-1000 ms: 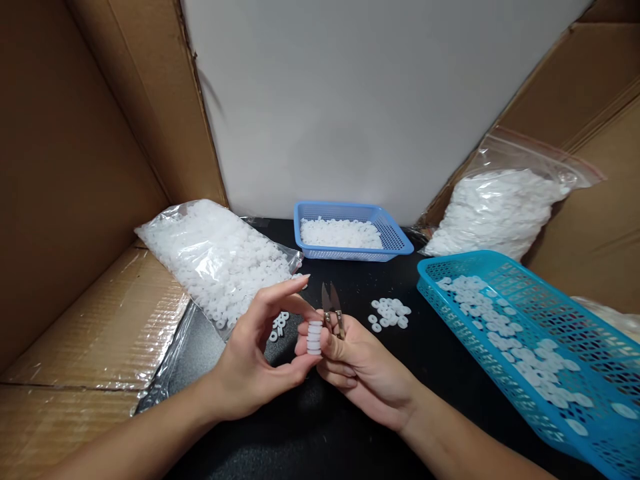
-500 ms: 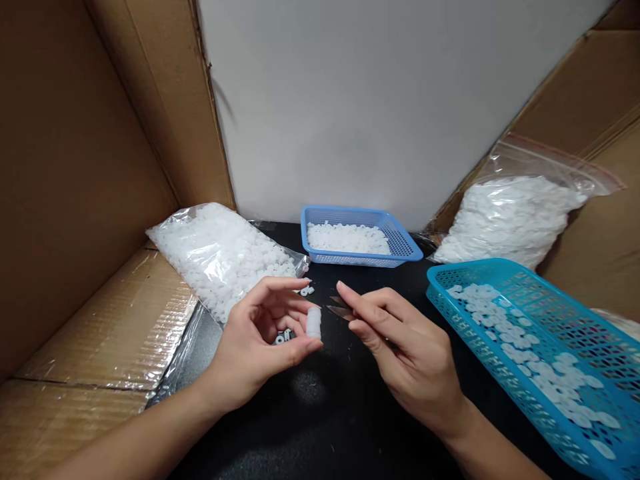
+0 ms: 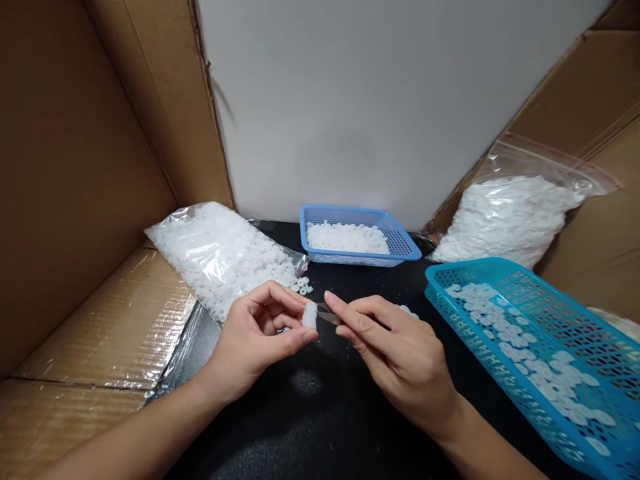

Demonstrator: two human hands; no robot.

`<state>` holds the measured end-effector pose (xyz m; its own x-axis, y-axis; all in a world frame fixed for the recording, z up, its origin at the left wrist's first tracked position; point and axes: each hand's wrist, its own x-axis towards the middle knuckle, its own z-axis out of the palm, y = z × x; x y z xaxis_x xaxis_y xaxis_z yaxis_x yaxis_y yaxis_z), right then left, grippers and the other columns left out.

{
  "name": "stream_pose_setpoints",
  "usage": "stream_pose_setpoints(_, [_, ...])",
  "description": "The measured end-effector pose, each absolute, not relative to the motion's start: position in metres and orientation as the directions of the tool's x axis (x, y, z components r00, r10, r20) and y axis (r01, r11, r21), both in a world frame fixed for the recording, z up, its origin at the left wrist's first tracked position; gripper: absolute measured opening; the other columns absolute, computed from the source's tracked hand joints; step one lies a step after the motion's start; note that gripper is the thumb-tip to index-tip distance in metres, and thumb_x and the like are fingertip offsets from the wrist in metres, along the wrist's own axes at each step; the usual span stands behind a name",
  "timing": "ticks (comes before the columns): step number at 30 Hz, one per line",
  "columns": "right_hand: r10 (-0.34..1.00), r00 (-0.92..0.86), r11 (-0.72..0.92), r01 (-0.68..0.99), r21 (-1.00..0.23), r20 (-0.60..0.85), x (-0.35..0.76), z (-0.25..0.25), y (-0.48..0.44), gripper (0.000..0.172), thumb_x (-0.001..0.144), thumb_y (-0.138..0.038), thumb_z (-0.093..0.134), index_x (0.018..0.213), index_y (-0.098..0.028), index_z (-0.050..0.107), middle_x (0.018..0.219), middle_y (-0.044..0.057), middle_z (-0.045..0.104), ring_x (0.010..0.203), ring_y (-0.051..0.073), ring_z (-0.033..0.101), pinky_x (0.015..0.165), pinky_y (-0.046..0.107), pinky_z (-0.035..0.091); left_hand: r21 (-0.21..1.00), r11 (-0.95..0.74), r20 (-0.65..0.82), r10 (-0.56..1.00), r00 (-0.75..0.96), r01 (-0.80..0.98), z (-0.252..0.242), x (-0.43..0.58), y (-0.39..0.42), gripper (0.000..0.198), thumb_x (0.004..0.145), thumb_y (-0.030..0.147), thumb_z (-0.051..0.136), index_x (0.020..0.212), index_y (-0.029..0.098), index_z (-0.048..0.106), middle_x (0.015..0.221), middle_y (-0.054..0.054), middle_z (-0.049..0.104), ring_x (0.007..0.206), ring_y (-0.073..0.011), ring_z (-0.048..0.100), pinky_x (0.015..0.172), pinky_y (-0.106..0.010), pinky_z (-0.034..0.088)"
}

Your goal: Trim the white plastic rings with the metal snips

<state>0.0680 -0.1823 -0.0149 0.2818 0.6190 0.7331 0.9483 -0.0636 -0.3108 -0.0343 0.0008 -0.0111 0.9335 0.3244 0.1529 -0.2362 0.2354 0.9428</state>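
Observation:
My left hand (image 3: 267, 327) pinches a short white cylinder (image 3: 310, 315) upright between thumb and fingertips. In my right hand (image 3: 395, 343) is a small pointed metal tool (image 3: 329, 315), held between thumb and index finger. Its tip meets the right side of the white cylinder. Small white rings (image 3: 303, 287) lie on the black surface (image 3: 320, 427) just behind my left hand, and a few more pieces show behind my right hand.
A clear bag of white rings (image 3: 220, 250) lies at the left. Behind is a blue basket (image 3: 360, 258) of small white pieces. At right are a turquoise basket (image 3: 480, 340) with flat white pieces and a filled zip bag (image 3: 510, 217). Cardboard walls flank both sides.
My right hand has moved left, bringing the metal tool against the white cylinder. The index finger of my left hand has come down onto the cylinder's top.

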Motion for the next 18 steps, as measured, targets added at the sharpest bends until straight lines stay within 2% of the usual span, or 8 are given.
stream_pose_setpoints(11, [0.638, 0.199, -0.12, 0.98, -0.159, 0.743, 0.0657, -0.0122, -0.1822, 0.042, 0.102, -0.012, 0.056, 0.142, -0.02, 0.064, 0.084, 0.006, 0.073, 0.072, 0.014, 0.067, 0.064, 0.024, 0.051, 0.955, 0.168, 0.178, 0.334, 0.926, -0.244, -0.0123, -0.0347, 0.0003, 0.022, 0.07, 0.018, 0.09, 0.07, 0.017, 0.068, 0.089, -0.006, 0.075, 0.079, -0.0154, 0.069, 0.07, -0.026, 0.057])
stream_pose_setpoints(18, [0.637, 0.178, -0.13, 0.984, -0.123, 0.75, 0.0653, -0.0125, -0.1831, 0.032, 0.102, -0.013, 0.057, 0.13, -0.013, 0.071, 0.082, 0.006, 0.073, 0.071, 0.013, 0.066, 0.062, 0.025, 0.048, 0.954, 0.179, 0.174, 0.321, 0.931, -0.24, -0.0122, -0.0358, 0.0003, 0.021, 0.071, 0.016, 0.089, 0.07, 0.017, 0.068, 0.089, -0.005, 0.075, 0.079, -0.0136, 0.069, 0.072, -0.024, 0.056])
